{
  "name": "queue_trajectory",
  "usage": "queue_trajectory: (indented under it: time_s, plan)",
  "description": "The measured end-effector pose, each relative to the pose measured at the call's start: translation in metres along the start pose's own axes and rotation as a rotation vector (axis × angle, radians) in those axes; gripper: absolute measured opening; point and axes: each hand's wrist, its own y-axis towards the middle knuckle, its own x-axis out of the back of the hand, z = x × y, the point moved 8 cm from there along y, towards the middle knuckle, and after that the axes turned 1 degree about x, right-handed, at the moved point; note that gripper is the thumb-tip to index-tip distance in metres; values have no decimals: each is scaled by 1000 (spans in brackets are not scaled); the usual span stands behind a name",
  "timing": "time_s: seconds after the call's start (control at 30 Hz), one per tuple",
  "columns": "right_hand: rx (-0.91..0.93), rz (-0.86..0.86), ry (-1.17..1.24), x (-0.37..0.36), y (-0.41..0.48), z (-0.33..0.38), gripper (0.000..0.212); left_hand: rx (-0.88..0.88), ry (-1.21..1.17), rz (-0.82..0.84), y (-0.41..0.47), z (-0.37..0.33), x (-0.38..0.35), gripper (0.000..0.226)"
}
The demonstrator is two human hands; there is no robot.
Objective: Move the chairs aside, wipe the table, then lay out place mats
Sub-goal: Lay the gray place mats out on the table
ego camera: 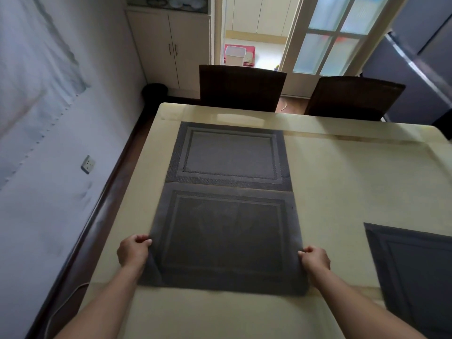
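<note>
Nearest, both forearms enter from the bottom edge, elbows cut off. The left hand (133, 252) and right hand (315, 259) curl their fingers round the side edges of the near place mat (225, 241), its near left corner lifting off the cream worktop (342, 179). A third mat (415, 265) runs out of frame rightward. Beyond, the far place mat (228, 155) lies flat, meeting the near one. Behind stand the left chair (241, 88) and right chair (352, 97), seats hidden.

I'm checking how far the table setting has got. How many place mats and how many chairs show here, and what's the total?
Place mats: 3 (far mat; near mat, held by the left hand and right hand; right mat, cut by the frame edge)
Chairs: 2 (left chair, right chair)
Total: 5
</note>
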Motion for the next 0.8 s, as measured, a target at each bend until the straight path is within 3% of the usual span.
queue_trajectory:
  time_s: [0.8]
  plan:
    - [-9,-38,-24,1,16,-4,15,-2,-2,-1,-3,-2,0,11]
